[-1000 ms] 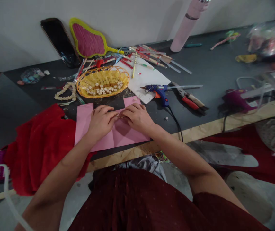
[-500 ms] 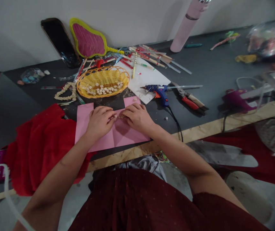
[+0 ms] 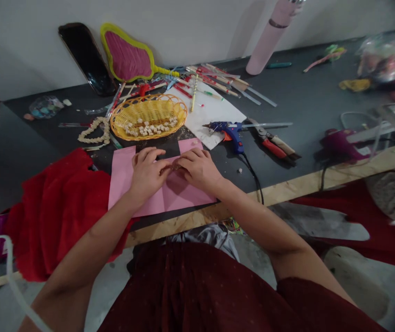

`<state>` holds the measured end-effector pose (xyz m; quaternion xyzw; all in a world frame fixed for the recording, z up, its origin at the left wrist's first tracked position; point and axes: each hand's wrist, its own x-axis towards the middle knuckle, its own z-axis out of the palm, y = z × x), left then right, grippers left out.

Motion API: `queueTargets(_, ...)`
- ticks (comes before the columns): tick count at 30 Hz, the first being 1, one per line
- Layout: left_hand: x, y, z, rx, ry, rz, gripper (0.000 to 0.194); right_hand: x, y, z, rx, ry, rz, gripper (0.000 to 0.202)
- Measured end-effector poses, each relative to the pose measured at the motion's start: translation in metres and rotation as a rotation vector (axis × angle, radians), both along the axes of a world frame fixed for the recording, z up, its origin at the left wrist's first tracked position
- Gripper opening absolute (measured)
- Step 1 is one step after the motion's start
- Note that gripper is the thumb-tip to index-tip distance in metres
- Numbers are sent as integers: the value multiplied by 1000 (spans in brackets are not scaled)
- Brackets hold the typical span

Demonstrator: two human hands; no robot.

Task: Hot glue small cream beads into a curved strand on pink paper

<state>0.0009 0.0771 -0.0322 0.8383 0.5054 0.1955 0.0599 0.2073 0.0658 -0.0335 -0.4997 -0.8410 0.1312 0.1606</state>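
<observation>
My right hand (image 3: pixel 200 169) is closed in a pinch on a small strip of beige pieces (image 3: pixel 176 167), mostly covered by its fingers. Close by on the left, my left hand (image 3: pixel 148 173) has its fingers spread, its thumb tip reaching to the near end of that strip. Both hands are over a creased pink paper sheet (image 3: pixel 183 196). Just behind them stands a yellow woven basket (image 3: pixel 149 109) with several small beige pieces (image 3: pixel 156 128) in it. A heart-shaped loop of similar pieces (image 3: pixel 94 131) lies left of the basket.
Right of the paper lie a blue glue gun (image 3: pixel 230 131) with its cord and red-handled pliers (image 3: pixel 273 147). A red cloth (image 3: pixel 62 207) covers the left front. Behind are a phone (image 3: pixel 86 60), a hand-mirror-shaped craft (image 3: pixel 128 55), glue sticks (image 3: pixel 263 96) and a pink bottle (image 3: pixel 268 39).
My left fingers have spread apart and lifted slightly, the thumb shifting right toward the right hand. The right hand stays nearly in place, keeping its pinch.
</observation>
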Motion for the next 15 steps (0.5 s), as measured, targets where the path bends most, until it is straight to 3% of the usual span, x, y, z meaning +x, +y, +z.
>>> queueTargets(15, -1, 2, -11, 8, -65, 19, 9, 0, 0, -3, 10, 8, -2, 27)
